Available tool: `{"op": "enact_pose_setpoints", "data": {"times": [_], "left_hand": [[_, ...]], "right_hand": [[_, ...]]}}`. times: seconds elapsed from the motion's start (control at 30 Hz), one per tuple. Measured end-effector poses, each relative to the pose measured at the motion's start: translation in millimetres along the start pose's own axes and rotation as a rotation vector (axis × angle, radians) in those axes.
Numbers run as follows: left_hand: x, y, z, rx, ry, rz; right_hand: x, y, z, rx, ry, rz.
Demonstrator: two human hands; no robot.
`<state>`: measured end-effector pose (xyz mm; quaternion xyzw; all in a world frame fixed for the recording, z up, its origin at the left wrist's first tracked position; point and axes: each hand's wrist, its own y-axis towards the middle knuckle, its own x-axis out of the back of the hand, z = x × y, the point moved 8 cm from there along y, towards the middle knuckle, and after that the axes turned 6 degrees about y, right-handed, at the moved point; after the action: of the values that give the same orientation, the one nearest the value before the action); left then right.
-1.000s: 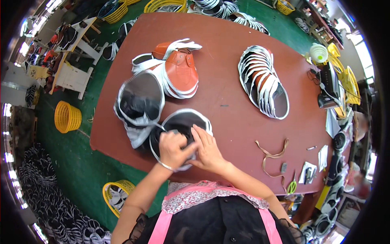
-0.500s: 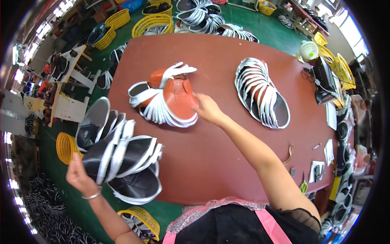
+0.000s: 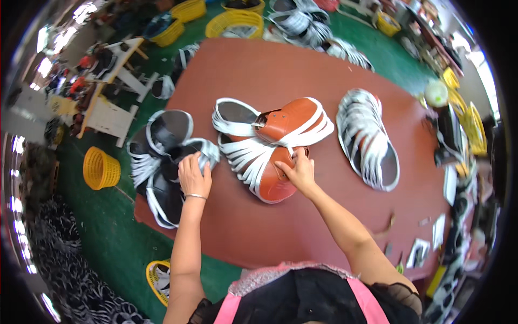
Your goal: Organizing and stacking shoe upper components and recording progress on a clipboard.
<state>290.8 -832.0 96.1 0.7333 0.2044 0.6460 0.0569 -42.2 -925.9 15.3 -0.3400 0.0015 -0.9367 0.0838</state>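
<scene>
On the left side of the table lies a fanned pile of black shoe uppers with white edging. My left hand rests on its right part, fingers laid over a white-edged upper and thumb apart. In the middle is a pile of orange-brown shoe uppers with white edging, fanned out to several sides. My right hand is closed at the opening of a lower upper in this pile, thumb on the leather and fingers curled behind its edge. The fingertips are partly hidden.
A third stack of white-edged uppers leans in a row on the right of the red-brown table. Scissors and papers lie at the near right. A yellow basket stands on the green floor at left.
My left hand has moved from the outer side of the black pile onto its right part, and that pile now lies fanned on the table. My right hand grips an orange-brown upper; one has swung right.
</scene>
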Motion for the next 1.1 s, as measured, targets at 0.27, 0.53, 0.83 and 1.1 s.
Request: {"op": "enact_pose_setpoints", "data": {"times": [0.27,0.53,0.83,1.1], "left_hand": [[-120.6,-150.9,-153.3,0.046,0.069,1.126],[-14.1,-156.0,-342.1,-0.288,-0.018,0.781],[-45.7,-194.1,-439.6,-1.079,0.086,0.548],[40.2,-328.1,-385.7,-0.673,-0.169,0.345]], "right_hand": [[129.4,-282.4,-159.5,-0.384,0.508,-0.314],[259.2,-324.6,-148.0,-0.061,-0.133,-0.366],[209.6,-324.4,-147.0,0.312,-0.259,-0.017],[225.6,-406.8,-156.7,0.384,-0.265,0.014]]}}
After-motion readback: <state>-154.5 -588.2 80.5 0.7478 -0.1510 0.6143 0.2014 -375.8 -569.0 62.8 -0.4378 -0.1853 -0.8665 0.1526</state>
